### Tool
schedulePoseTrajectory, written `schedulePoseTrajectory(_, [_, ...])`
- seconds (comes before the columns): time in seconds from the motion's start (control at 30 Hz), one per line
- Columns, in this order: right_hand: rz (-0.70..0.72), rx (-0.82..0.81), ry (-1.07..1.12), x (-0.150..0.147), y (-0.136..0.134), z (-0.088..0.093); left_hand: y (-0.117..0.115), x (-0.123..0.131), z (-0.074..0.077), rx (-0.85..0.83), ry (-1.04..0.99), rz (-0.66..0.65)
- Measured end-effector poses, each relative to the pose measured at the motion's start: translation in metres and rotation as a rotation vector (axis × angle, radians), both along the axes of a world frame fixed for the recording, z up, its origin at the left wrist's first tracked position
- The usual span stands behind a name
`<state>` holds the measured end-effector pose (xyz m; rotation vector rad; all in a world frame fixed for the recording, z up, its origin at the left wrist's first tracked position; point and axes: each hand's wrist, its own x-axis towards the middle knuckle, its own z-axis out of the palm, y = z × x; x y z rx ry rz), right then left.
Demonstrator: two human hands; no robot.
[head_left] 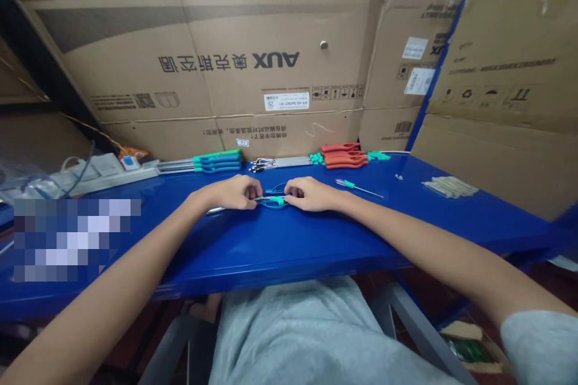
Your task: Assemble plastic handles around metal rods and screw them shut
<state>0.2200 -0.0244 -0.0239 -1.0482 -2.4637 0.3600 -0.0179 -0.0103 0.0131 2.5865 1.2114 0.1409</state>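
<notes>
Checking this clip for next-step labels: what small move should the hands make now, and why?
Probably the left hand should press the slim metal rod further into the blue-and-teal plastic handle. The rod seems to meet the handle between the hands, and the right hand appears to steady it.

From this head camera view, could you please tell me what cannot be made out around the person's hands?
Head view:
The blue-and-teal handled tool: its middle is hidden by the left hand and right hand.
A pixelated patch: hides part of the blue table.
The pale bundle: too small to identify.
</notes>
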Motion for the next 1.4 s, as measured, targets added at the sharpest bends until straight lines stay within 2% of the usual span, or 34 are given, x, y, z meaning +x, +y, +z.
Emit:
schedulePoseTrajectory(0.2, [0.016, 0.023, -0.014, 0.0006, -0.0022, 0.0022, 0.0011, -0.0026, 0.0042, -0.043, -0.007, -0.001])
schedulePoseTrajectory(0.43, [0.013, 0.03, -0.03, 0.0003, -0.0045, 0.0044, 0.0095, -0.0098, 0.0014, -0.055, -0.016, -0.045])
schedulePoseTrajectory(0.63, [0.009, 0.035, -0.041, 0.0006, -0.0055, 0.0052, 0.0038, -0.0069, 0.0054, -0.031, -0.007, -0.065])
schedulePoseTrajectory(1.1, [0.019, 0.048, -0.048, 0.0011, -0.0048, 0.0044, 0.0015, -0.004, 0.0065, -0.062, -0.069, -0.002])
schedulePoseTrajectory(1.4, [0.015, 0.048, -0.058, 0.0022, -0.004, 0.0038, 0.0033, -0.0051, 0.0025, -0.006, -0.095, -0.033])
